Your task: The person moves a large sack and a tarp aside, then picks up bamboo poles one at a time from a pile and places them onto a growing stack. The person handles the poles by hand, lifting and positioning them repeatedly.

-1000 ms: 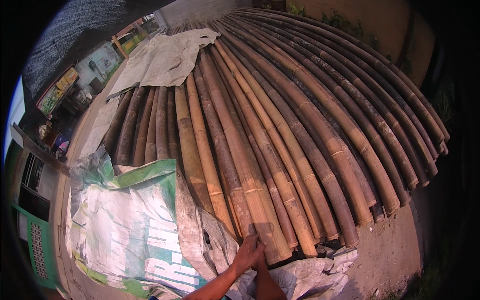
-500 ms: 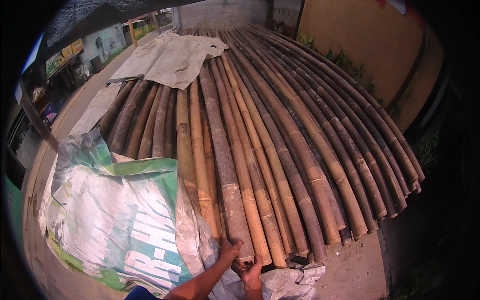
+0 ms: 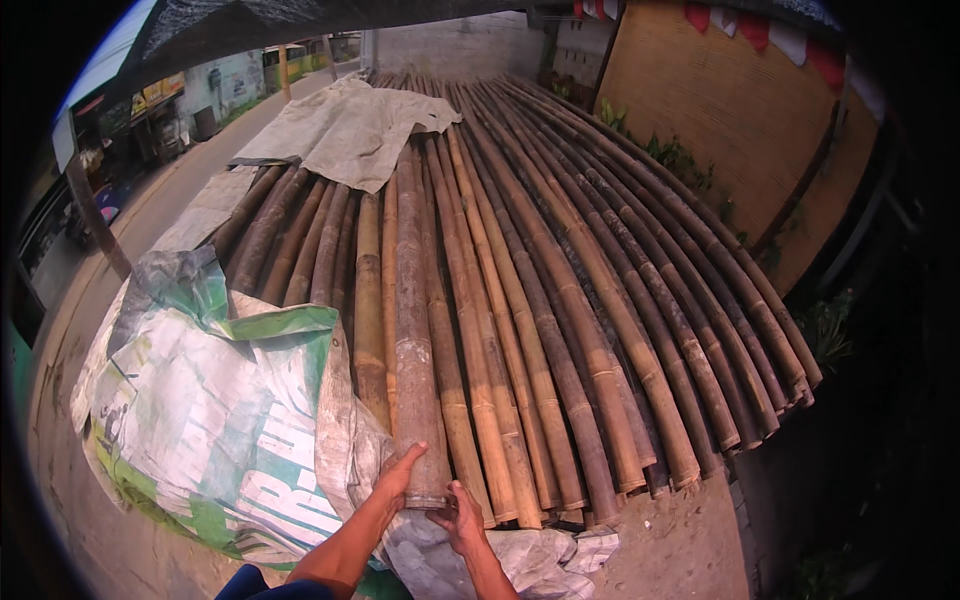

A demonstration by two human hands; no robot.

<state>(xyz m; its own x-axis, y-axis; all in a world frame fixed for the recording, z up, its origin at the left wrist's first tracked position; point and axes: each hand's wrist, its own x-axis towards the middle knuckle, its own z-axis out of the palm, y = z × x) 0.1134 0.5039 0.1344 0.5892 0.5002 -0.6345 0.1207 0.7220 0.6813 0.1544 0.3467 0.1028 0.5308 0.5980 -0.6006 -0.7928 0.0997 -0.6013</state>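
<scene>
A thick, brown-grey bamboo pole [image 3: 414, 370] has its near end raised above the poles beside it. My left hand [image 3: 399, 476] is closed round the left side of that pole, close to the cut end. At the end's lower right, my right hand [image 3: 462, 518] grips the rim, its fingers partly hidden beneath. Many other bamboo poles [image 3: 560, 300] lie side by side, stretching away from me. A large white and green woven plastic sheet [image 3: 200, 410] covers the poles' near ends on the left and hangs down beside my left forearm.
A beige cloth sheet [image 3: 350, 125] lies across the poles farther back. To the left runs a road [image 3: 75, 310] with a post [image 3: 95, 215] beside it. A tan wall [image 3: 710, 120] with plants along its base stands at the right. Crumpled pale sheeting [image 3: 540, 560] lies under the near ends.
The held bamboo pole's near end has risen and swung left, away from its neighbour. Both hands have moved left with it. The view has shifted slightly too.
</scene>
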